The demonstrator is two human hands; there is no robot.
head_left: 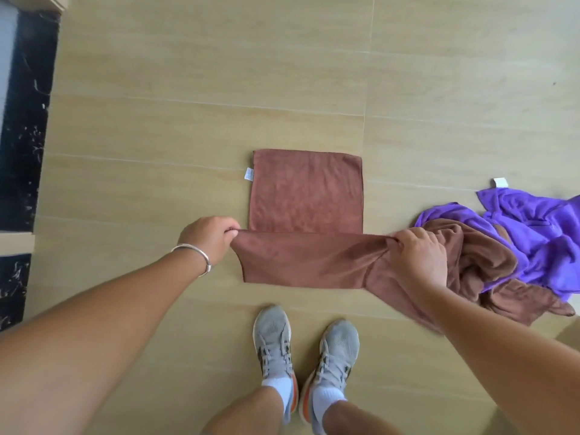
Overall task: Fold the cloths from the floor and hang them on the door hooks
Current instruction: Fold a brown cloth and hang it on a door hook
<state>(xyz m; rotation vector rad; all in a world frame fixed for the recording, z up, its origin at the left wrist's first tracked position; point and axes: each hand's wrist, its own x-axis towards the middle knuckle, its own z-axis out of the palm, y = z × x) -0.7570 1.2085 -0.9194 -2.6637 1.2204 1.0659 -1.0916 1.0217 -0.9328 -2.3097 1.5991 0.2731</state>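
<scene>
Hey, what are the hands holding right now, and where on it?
Both hold the brown cloth by its folded-over edge: left hand pinches the left corner, right hand grips the right corner.

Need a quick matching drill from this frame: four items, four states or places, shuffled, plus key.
1. brown cloth
2. purple cloth
3. left hand
4. bracelet

A. crumpled at right
B. on the left wrist
C. spread on the floor, near edge lifted
D. pinches a cloth corner

Pairs: 1-C, 2-A, 3-D, 4-B
</scene>
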